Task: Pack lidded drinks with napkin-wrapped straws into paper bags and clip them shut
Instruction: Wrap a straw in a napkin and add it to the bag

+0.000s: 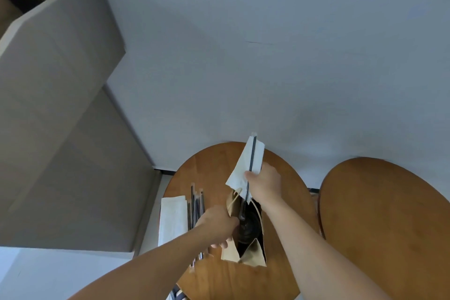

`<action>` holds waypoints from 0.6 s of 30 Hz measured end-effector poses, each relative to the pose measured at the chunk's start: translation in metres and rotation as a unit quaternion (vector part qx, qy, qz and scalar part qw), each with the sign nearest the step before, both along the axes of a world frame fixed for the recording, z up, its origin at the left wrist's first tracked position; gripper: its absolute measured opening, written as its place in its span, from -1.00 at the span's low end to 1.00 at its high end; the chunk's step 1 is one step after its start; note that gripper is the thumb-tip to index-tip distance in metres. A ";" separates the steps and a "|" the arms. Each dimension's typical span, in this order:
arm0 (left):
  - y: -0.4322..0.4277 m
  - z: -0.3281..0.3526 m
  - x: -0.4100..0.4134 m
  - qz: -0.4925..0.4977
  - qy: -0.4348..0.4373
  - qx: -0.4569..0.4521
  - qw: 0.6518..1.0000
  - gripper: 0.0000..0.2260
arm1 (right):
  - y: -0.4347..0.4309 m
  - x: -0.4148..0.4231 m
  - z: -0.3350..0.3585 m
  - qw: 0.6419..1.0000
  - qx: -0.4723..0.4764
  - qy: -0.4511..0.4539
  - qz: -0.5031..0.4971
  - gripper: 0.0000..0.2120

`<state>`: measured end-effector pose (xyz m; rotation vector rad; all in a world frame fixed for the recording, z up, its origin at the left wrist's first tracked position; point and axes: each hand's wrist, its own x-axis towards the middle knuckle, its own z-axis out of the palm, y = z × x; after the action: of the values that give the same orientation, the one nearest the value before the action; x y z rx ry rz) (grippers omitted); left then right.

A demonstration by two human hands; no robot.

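Note:
An open brown paper bag (pixel 250 254) stands on the round wooden table (pixel 219 275). Inside it I see the dark lid of a drink (pixel 248 228). My right hand (pixel 265 184) grips a dark straw (pixel 252 156) together with a white napkin (pixel 244 165) above the bag, and the straw's lower end reaches down into the bag's mouth. My left hand (pixel 216 225) holds the bag's left rim, fingers curled over the edge.
Several wrapped straws (pixel 196 204) lie on the table left of the bag, beside a stack of white napkins (pixel 173 217). A second round wooden table (pixel 384 221) stands to the right. A white wall is behind, and grey cabinets (pixel 60 129) fill the left.

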<state>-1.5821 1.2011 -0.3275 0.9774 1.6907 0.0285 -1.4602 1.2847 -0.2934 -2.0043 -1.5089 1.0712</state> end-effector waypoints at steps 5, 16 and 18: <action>-0.002 -0.001 -0.012 0.099 -0.033 -0.002 0.995 -0.72 | -0.019 -0.005 -0.003 0.997 -0.049 -0.034 0.047 -0.91; -0.008 -0.016 -0.017 0.104 -0.048 0.009 0.993 -0.68 | -0.059 0.024 -0.042 0.919 -0.100 -0.291 0.246 -0.75; -0.007 -0.018 -0.015 0.094 -0.044 0.014 0.995 -0.67 | -0.057 0.016 -0.050 0.911 -0.112 -0.302 0.257 -0.73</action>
<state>-1.5974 1.1940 -0.3453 0.8230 1.7000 0.2159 -1.4442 1.2280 -0.3434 -2.2927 -2.4368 0.8610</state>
